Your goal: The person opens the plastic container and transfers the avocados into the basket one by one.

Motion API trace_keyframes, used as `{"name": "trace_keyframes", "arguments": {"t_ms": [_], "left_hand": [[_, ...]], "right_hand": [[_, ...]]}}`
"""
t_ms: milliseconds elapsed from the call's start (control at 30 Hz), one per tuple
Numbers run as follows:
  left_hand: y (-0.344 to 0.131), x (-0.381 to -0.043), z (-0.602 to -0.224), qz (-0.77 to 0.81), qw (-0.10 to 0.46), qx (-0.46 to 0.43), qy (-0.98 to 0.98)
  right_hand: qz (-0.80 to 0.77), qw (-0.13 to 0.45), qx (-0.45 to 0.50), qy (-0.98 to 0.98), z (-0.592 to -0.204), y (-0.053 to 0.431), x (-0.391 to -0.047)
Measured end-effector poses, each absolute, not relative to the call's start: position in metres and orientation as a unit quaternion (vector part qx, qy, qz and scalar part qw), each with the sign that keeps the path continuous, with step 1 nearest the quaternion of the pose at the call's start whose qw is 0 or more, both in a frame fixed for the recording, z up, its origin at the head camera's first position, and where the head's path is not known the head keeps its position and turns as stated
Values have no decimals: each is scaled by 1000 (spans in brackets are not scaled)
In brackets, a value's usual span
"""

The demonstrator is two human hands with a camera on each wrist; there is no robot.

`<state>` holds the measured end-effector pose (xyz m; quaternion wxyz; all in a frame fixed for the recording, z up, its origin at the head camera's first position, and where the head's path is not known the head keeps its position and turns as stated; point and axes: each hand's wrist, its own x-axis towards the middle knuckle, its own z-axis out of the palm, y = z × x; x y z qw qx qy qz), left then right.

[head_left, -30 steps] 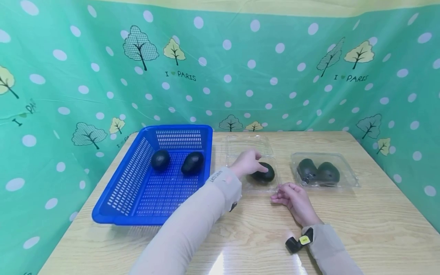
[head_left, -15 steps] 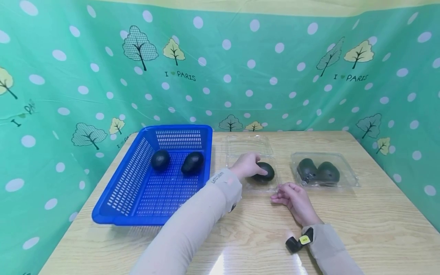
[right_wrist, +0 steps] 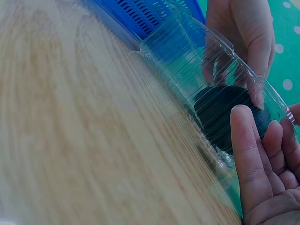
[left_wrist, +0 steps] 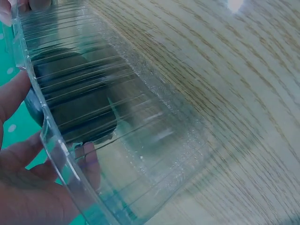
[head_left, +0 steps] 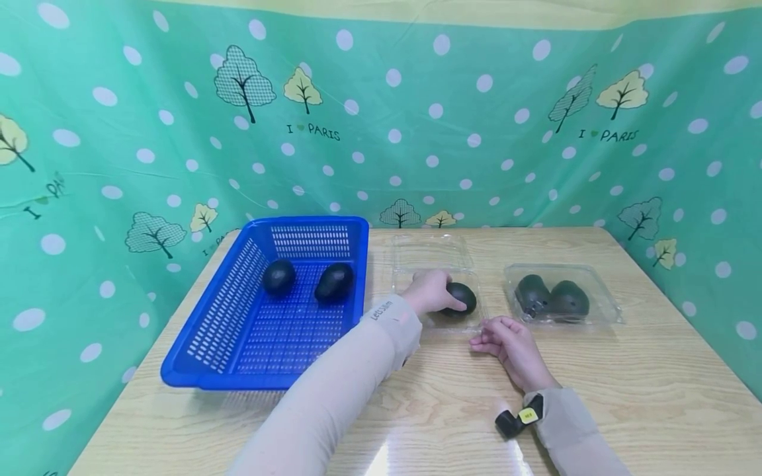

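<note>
An avocado [head_left: 463, 299], dark and oval, sits in the open clear plastic clamshell container [head_left: 433, 252], whose lid is folded back. My left hand [head_left: 430, 291] reaches in from the left and grips the avocado, thumb on its near side. Through the ribbed wall in the left wrist view, the avocado [left_wrist: 75, 98] shows beside some fingertips. At the container's front right corner, my right hand [head_left: 512, 347] pinches the rim between thumb and finger. In the right wrist view its other fingers [right_wrist: 248, 154] extend in front of the plastic wall.
To the left is a blue plastic basket [head_left: 268, 380] with two avocados [head_left: 278, 276] inside. A closed clear container [head_left: 604, 301] holding two more avocados [head_left: 568, 299] stands at the right. A polka-dot curtain [head_left: 369, 158] hangs behind the wooden table [head_left: 655, 370].
My left hand has shifted its hold on the avocado, with the thumb moving lower along the near side. The right hand has stayed in place at the container's corner.
</note>
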<state>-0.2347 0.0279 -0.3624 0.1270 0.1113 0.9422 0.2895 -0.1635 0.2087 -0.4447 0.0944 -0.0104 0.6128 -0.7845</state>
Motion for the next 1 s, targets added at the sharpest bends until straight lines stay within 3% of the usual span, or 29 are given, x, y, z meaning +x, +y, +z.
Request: {"name": "trace_keyframes", "arguments": {"t_ms": [1000], "left_hand": [[25, -234, -370, 289, 134, 117, 941]], "right_hand": [[-780, 95, -14, 618, -443, 209, -163]]}}
